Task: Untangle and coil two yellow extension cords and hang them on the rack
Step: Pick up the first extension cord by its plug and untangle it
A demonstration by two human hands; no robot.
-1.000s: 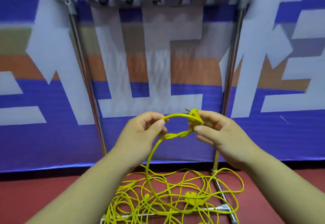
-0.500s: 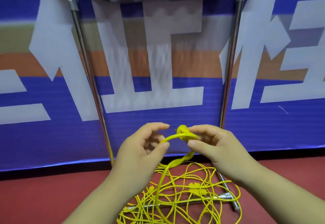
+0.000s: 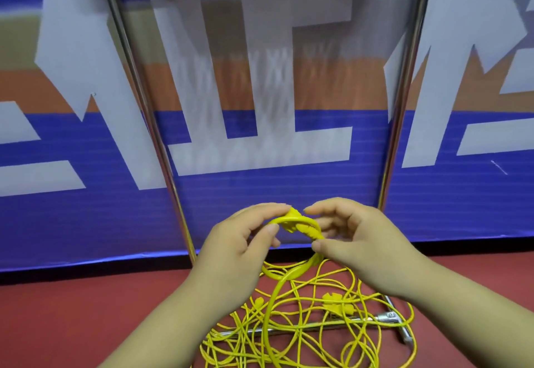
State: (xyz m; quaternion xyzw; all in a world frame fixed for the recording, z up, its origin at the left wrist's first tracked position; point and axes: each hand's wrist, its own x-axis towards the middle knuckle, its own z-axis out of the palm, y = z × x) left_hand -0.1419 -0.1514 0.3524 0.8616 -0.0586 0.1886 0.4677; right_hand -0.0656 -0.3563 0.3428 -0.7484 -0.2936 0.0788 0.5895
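I hold a small loop of yellow extension cord [image 3: 300, 224] at waist height between both hands. My left hand [image 3: 234, 252] pinches the loop's left side between thumb and fingers, next to a yellow plug. My right hand [image 3: 358, 240] grips the twisted right side with its thumb. From the loop the cord drops to a tangled heap of yellow cord [image 3: 306, 327] on the red floor, with plugs lying in it. The metal rack's two poles [image 3: 400, 102] rise behind my hands; its top bar with hooks is out of frame.
The rack's base bar [image 3: 341, 324] lies on the red floor [image 3: 86, 315] under the tangle, with a foot piece at the right. A blue, white and orange banner wall [image 3: 260, 142] stands right behind the rack.
My hands have lowered and drawn closer together, and the held loop has shrunk. The view has tilted down, so the rack's hook bar has left the frame.
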